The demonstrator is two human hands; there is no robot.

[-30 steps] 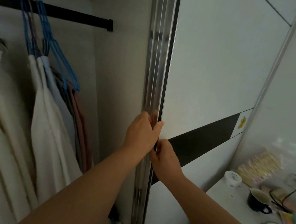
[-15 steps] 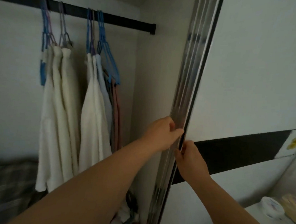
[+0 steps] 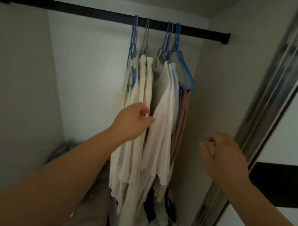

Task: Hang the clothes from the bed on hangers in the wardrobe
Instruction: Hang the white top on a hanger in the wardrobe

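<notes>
The wardrobe is seen open, its sliding door (image 3: 273, 105) pushed to the right, and a dark rail (image 3: 98, 12) carries a cluster of blue hangers (image 3: 177, 45) already bearing pale garments (image 3: 161, 122). The left hand (image 3: 132, 120) is held against these hanging clothes, its fingers (image 3: 144, 112) loosely curled and touching the cloth edge; whether cloth is actually pinched cannot be told. The right hand (image 3: 223, 156) hangs free near the door, fingers relaxed and slightly bent, with nothing held. The bed and its clothes are not shown; only a heap of clothing (image 3: 95, 205) lies on the wardrobe floor. The step in hand is judged to be fetching an empty hanger. It would best be done by parting the garments sideways, then lifting a bare hanger's hook straight up off the rail so neighbouring hangers are not dragged.
</notes>
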